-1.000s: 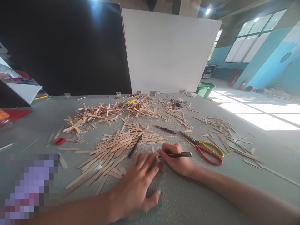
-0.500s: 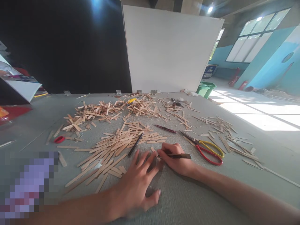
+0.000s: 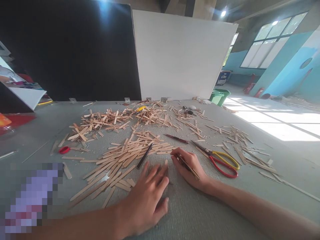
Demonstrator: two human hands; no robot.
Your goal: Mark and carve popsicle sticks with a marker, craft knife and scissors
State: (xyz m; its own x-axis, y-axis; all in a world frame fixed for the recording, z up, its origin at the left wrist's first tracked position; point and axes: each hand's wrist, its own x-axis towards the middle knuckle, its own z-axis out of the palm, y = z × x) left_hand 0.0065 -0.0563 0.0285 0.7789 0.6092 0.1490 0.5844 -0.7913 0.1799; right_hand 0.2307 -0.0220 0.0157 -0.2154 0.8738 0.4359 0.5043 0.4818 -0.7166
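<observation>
My left hand [image 3: 147,196] lies flat on the grey table [image 3: 200,213], fingers spread, its fingertips pressing on a short wooden stick [image 3: 166,164]. My right hand [image 3: 188,166] is closed around a thin dark craft knife [image 3: 187,165], whose tip points up-left toward a pile of flat wooden sticks [image 3: 125,156]. A black pencil [image 3: 145,155] rests on that pile just beyond my left fingers.
Red and yellow scissors [image 3: 220,160] lie right of my right hand. A dark red pen [image 3: 176,138] and several heaps of stick offcuts [image 3: 112,118] spread further back. Small red scissors [image 3: 64,149] lie at left. Black and white boards [image 3: 180,53] stand behind the table.
My right hand has turned the craft knife from lying sideways to pointing up-left and shifted slightly away from me. My left hand stays flat, its fingers a little blurred.
</observation>
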